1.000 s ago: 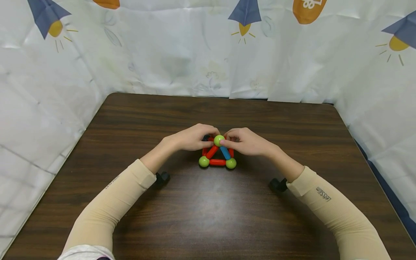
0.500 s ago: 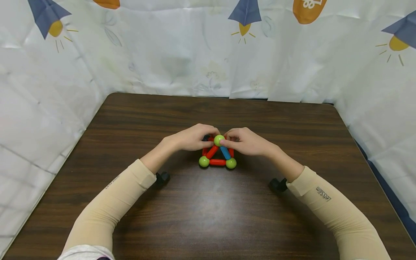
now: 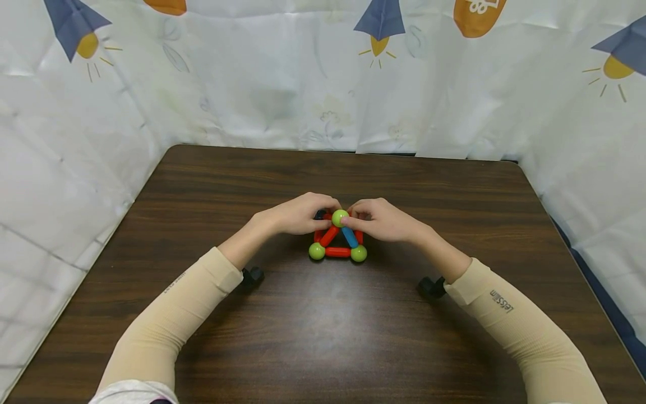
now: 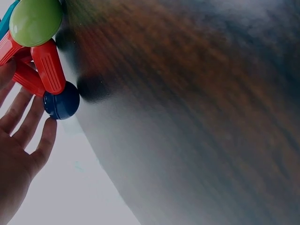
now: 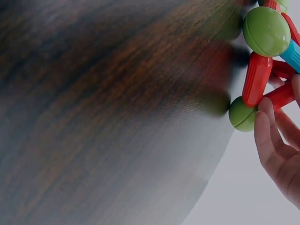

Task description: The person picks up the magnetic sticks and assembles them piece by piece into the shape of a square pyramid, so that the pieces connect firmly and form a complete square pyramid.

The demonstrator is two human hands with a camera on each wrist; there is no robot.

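Note:
A small pyramid of magnetic sticks and balls (image 3: 337,252) stands on the table, with red sticks, one blue stick (image 3: 350,237) and a green ball (image 3: 340,217) at its top. My left hand (image 3: 305,213) holds its left side, thumb in front and fingers behind; in the left wrist view the little finger touches a dark blue ball (image 4: 66,101) at a back corner. My right hand (image 3: 386,220) grips the right side, its thumb at the top ball. Some of its fingers reach a green corner ball (image 5: 242,114) in the right wrist view. Parts of the sticks are hidden behind the fingers.
The brown wood-grain table (image 3: 333,336) extends all round the pyramid. A white printed curtain (image 3: 252,73) hangs behind it and at both sides. Black wrist-camera mounts (image 3: 431,287) stick out under both wrists, close to the tabletop.

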